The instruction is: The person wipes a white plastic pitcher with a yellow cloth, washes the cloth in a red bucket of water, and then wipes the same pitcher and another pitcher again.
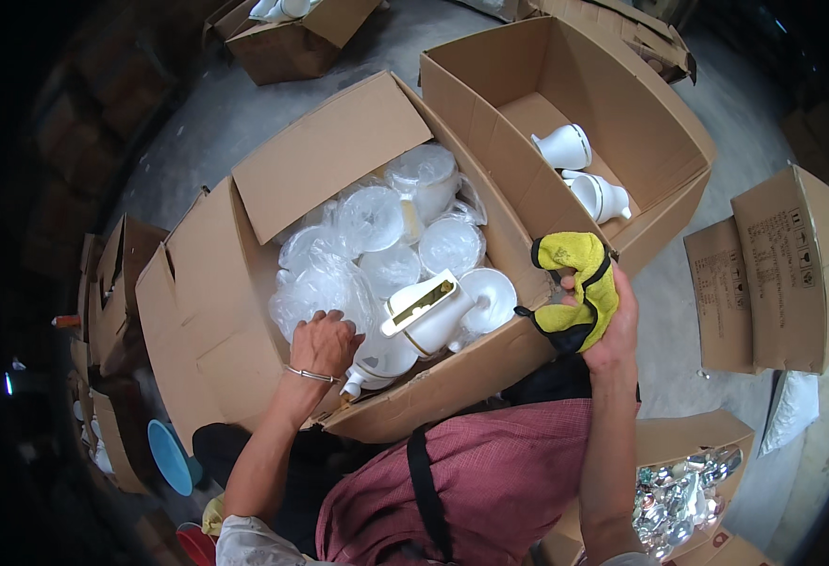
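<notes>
My left hand (324, 344), with a bangle on the wrist, is on a clear plastic bag (326, 286) at the near left of an open cardboard box (450, 385). Its fingers curl down out of sight, so their grip is hidden. To its right, a white jug (428, 315) with a gold strip on the handle lies unwrapped on several plastic-wrapped white vessels (372, 218). Another white vessel (379, 369) sits below it by the near wall. My right hand (616, 318) holds a yellow cloth with black edging (588, 272) above the box's right corner.
A second open box (471, 99) adjoins at the upper right, holding white jugs (566, 147). Printed cartons (782, 276) stand to the right. Shiny silvery pieces (683, 499) fill a box at lower right. A blue basin (171, 456) is at left. Another box (287, 51) stands beyond.
</notes>
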